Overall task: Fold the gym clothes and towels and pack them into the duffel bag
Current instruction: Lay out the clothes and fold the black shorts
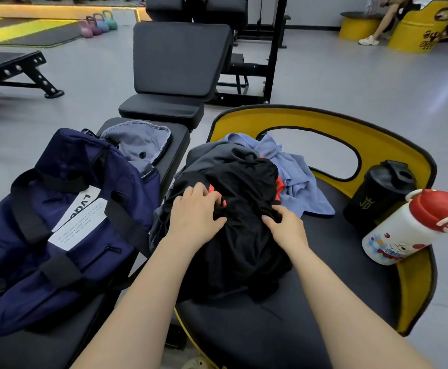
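Note:
A crumpled black garment with orange trim (244,198) tops a heap of clothes on the round black seat (324,262) of a yellow-backed chair. A grey garment (206,153) and a light blue towel (294,177) lie under and behind it. My left hand (193,211) rests on the black garment's left side, its fingers curled into the cloth. My right hand (284,225) pinches the same cloth just to the right. The navy duffel bag (65,222) lies on a black bench at the left, its far end flap open and showing grey lining (137,145).
A black shaker bottle (377,198) and a white bottle with a red cap (414,225) stand on the seat's right edge. An inclined black bench (177,62) is straight ahead. Kettlebells (97,23) sit far left, and a seated person's legs (385,20) show far right.

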`<state>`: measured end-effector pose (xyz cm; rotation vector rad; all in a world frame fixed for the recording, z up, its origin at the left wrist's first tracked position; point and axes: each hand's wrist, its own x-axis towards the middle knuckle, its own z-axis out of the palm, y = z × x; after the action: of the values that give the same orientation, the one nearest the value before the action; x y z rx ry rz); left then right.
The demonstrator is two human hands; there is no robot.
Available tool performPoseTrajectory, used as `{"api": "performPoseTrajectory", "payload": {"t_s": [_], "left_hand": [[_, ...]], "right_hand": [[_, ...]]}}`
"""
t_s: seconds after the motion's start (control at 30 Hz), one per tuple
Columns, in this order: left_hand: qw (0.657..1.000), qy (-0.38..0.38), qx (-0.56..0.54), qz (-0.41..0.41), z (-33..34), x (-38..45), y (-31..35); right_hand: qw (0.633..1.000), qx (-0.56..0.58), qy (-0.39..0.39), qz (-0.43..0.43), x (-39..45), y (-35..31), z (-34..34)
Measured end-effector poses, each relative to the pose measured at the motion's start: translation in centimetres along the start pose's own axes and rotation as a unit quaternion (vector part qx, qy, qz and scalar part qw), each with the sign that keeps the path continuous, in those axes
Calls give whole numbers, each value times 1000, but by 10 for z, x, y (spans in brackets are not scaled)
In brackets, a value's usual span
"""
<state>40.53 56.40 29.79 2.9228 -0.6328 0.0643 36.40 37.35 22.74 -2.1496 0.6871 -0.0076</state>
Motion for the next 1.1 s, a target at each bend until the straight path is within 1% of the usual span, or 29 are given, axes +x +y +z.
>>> {"api": "performPoseTrajectory", "payload": {"t_s": [0.03,0.1,0.2,0.27,0.33,0.43,0.47,0.5,0.6,0.63,0.67,0.7,0.77,0.83,0.87,0.9,0.97,1.0,1.07,1.1], "left_hand": [[1000,29,3,3,-1,0,2],[996,80,-37,18,1,2,4],[977,114,-175,32,0,4,10],[959,92,-267,16,-3,6,13],[939,56,-338,-16,-6,8,17],[886,16,-455,-87,-9,8,20],[876,13,-470,-104,-9,9,18],[879,13,-464,-114,-8,11,15],[910,30,-394,-122,-2,14,3],[912,35,-389,-125,-1,15,0],[909,34,-395,-127,0,15,-2],[904,29,-407,-126,1,14,-4],[889,15,-444,-114,1,13,-5],[865,-10,-494,-88,-3,12,-6],[855,-29,-513,-70,-7,11,-5],[850,-47,-523,-50,-9,9,-5],[851,-90,-518,-6,-12,6,-6],[848,-124,-515,18,-13,4,-7],[835,-199,-511,53,-12,2,-9],[839,-214,-498,58,-11,2,-10]], "right_hand": [[1000,1,17,-3,-2,-3,-2],[998,30,50,-19,-5,-10,-5],[988,91,90,-86,-16,-27,-10],[981,96,101,-135,-25,-40,-8],[974,94,92,-185,-37,-50,-4],[950,60,69,-300,-53,-58,6],[942,40,61,-327,-55,-58,9],[938,21,46,-342,-57,-58,12],[941,-16,-36,-337,-61,-55,10],[943,-11,-63,-327,-62,-54,7],[947,7,-71,-314,-61,-54,4],[953,36,-57,-296,-60,-53,0],[962,105,16,-250,-53,-51,-9],[963,150,84,-205,-45,-49,-18],[962,166,99,-192,-42,-48,-23],[962,175,101,-183,-37,-47,-26],[965,179,63,-183,-33,-48,-31],[967,151,44,-200,-30,-47,-31],[966,66,30,-249,-28,-45,-30],[965,50,30,-254,-28,-45,-30]]}}
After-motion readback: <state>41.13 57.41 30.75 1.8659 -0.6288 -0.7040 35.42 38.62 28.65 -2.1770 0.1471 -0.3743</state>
